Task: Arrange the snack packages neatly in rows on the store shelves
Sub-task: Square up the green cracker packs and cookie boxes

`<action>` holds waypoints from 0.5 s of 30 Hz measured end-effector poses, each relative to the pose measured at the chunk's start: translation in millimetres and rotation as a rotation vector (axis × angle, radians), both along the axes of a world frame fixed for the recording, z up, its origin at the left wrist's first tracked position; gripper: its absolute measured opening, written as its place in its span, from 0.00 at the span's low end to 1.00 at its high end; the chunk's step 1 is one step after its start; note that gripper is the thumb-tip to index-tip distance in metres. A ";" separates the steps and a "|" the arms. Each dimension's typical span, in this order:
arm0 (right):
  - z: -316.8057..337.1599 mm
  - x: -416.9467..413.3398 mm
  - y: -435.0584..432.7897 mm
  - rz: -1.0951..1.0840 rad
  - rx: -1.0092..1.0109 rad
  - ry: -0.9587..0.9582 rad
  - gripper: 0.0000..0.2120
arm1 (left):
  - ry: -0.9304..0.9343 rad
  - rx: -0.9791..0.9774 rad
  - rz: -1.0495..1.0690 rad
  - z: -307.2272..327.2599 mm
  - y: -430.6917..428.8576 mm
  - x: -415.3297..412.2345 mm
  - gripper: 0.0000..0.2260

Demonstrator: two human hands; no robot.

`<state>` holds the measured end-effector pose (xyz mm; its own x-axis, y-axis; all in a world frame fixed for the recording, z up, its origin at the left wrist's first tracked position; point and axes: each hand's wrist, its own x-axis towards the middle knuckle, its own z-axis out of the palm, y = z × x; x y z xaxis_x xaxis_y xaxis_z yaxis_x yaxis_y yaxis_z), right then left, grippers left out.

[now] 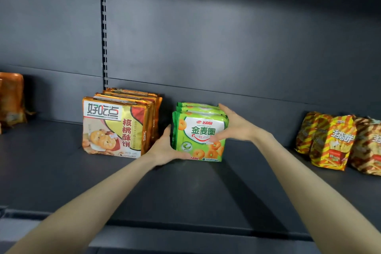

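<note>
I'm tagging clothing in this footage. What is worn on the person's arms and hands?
Nothing shows. The left hand and right hand carry no gloves, rings, watch or bracelet. Both forearms are bare to the frame edge, with no sleeves in view.

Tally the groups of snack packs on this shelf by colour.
Orange: 2, the middle row and the cut-off packs at the far left
Green: 1, the green row
Yellow-and-red striped: 1, the striped bags on the right
Total: 4 groups
</note>
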<state>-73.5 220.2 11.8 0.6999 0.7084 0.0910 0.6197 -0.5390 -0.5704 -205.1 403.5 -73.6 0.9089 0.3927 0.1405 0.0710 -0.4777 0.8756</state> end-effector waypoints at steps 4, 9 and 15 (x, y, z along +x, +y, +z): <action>-5.0 21.9 1.4 0.040 0.019 0.058 0.70 | -0.048 -0.069 -0.058 -2.9 0.2 11.8 0.53; -5.2 34.2 5.4 0.047 -0.009 0.063 0.70 | -0.109 -0.056 -0.041 -9.0 2.0 22.7 0.48; -2.7 31.3 7.1 0.071 0.038 0.079 0.55 | -0.119 -0.042 -0.041 -10.7 5.8 30.5 0.43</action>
